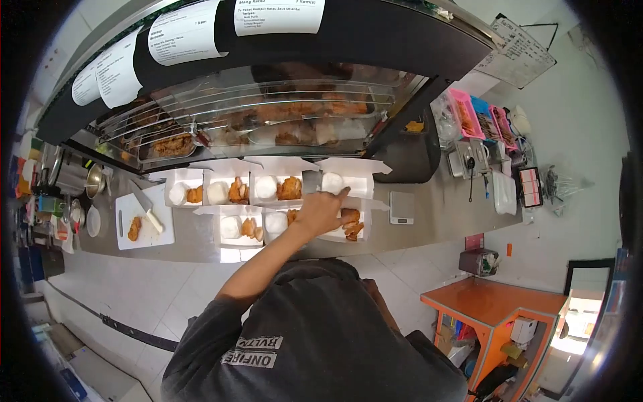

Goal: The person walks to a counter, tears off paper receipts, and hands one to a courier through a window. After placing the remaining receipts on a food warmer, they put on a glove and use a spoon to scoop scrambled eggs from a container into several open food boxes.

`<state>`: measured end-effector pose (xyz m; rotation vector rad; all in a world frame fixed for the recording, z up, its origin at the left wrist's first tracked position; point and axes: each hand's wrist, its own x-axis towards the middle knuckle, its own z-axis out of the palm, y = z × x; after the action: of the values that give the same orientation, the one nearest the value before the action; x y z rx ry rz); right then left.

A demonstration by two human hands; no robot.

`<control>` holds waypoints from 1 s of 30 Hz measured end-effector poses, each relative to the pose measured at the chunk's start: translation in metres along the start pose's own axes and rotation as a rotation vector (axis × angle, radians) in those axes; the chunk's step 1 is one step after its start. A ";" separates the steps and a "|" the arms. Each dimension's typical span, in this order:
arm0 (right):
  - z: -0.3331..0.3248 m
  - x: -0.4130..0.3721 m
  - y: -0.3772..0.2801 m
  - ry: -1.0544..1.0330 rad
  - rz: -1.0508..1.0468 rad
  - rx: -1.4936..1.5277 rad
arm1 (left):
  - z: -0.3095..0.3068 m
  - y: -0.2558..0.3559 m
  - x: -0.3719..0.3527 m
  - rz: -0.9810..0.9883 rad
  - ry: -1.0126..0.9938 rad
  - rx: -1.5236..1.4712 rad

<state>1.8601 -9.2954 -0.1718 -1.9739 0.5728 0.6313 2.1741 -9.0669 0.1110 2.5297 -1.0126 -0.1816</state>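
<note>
My left hand (323,213) reaches over the white food boxes, its fingers spread and nothing visible between them. One fingertip is by the rice (332,182) in the upper right box (358,185); another is near the fried chicken (352,232) in the lower right box. Several more open boxes stand side by side in two rows, with round rice mounds (266,187) and fried chicken (289,189). The hand partly covers a lower box. My right hand is out of sight; only part of that arm shows beside my dark shirt.
A glass food warmer (268,110) stands behind the boxes. On the left, a cutting board (165,194) bears a knife (149,206) and a chicken piece (134,229). To the right are a small scale (402,208), a lidded white container (504,193) and pink baskets (467,115).
</note>
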 end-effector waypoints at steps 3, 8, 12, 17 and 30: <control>0.005 0.028 0.037 -0.077 0.078 -0.279 | 0.017 0.007 -0.007 -0.010 0.009 -0.007; 0.003 0.044 0.046 -0.108 -0.027 -0.137 | 0.003 0.023 -0.007 -0.174 -0.053 -0.033; -0.005 0.057 0.042 -0.084 -0.039 -0.213 | 0.018 0.019 -0.016 0.013 -0.112 -0.085; -0.018 0.060 0.038 -0.047 -0.181 -0.032 | 0.011 -0.012 -0.045 -0.011 -0.024 -0.236; -0.023 0.075 0.021 -0.375 -0.289 -1.001 | -0.001 -0.078 -0.118 -0.142 -0.240 -0.119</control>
<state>1.9076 -9.3347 -0.2238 -2.6616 -0.3517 1.2121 2.1379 -8.9345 0.0761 2.5122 -0.8771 -0.5809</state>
